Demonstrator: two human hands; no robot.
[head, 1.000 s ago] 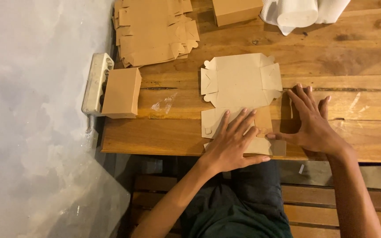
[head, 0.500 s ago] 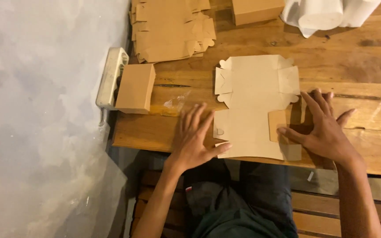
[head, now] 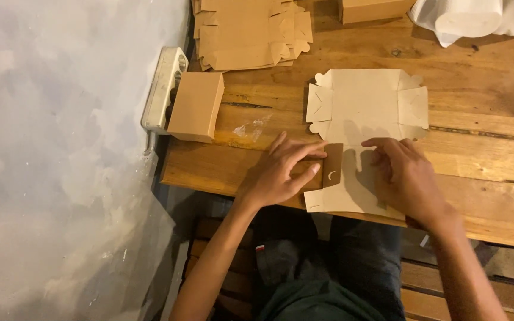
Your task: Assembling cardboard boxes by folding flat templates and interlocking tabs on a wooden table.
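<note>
Hands (head: pixel 340 175) apart, fingers flat, left (head: pixel 281 172) on folded flap (head: pixel 332 166), right (head: pixel 408 178) on box blank (head: pixel 364 107)

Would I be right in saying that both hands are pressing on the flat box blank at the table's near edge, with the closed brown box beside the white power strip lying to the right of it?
Not quite: the closed brown box beside the white power strip lies to the left of the flat box blank, as the head view shows. The left hand and right hand do press on the blank at the table's near edge.
</note>
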